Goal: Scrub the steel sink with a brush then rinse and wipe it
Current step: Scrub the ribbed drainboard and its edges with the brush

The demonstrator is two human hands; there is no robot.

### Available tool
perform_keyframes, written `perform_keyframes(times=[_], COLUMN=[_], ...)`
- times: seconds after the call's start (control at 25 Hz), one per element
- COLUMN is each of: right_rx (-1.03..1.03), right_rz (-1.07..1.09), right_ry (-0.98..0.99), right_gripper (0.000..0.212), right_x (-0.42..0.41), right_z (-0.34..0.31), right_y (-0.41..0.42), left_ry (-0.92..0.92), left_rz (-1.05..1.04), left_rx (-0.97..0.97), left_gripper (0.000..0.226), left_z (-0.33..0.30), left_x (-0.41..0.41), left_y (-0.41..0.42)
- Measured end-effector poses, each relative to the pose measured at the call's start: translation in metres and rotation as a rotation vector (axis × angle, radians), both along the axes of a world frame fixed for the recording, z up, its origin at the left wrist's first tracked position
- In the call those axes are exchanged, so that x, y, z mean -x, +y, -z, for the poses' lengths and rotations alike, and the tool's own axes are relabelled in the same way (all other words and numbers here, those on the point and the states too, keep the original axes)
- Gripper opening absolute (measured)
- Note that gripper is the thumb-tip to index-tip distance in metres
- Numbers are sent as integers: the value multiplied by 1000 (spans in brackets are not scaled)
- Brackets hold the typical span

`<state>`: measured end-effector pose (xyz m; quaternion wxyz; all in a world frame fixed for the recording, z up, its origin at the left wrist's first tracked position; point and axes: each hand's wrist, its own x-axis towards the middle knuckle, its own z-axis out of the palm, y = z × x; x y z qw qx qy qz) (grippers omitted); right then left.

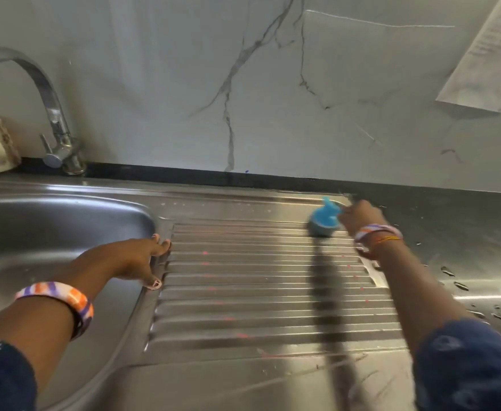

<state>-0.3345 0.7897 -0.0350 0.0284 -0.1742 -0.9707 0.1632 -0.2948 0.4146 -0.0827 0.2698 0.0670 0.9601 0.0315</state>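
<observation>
Brush (324, 221) is gripped in the right hand (362, 213) at the sink's (65, 226) far drainboard corner; left hand (136, 258) is spread flat. Wet steel risks a slip.

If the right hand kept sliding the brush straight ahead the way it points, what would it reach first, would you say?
The right hand holds the blue brush near the drainboard's far corner. Straight on, it would probably meet the raised sink rim, then the marble wall.

Veined marble wall (273, 84), taped paper (483, 54)
</observation>
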Motion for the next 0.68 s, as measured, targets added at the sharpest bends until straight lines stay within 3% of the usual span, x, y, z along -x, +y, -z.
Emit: perform_keyframes(times=[0.08,0.12,0.24,0.32,0.44,0.56,0.68], right_rx=[-27,-71,-220,-291,-242,42,-51], right_rz=[154,111,-266,-365,-130,-120,-98], right_ry=[-16,-17,-50,-63,-58,-95,-16], right_gripper=[31,31,33,37,39,36,35], right_x=[-2,2,6,6,12,14,15], right_z=[-8,-7,3,0,-2,1,0], right_y=[35,30,-23,-34,-4,-5,-1], left_ry=[0,1,7,9,-2,1,4], left_rz=[0,1,6,6,-8,-1,4], left_rx=[-7,-6,19,30,19,22,28], left_gripper=[95,95,95,94,94,93,93], left_z=[1,0,-2,-3,-1,0,-1], left_x=[0,1,3,3,3,5,3], left_y=[0,0,3,3,2,1,2])
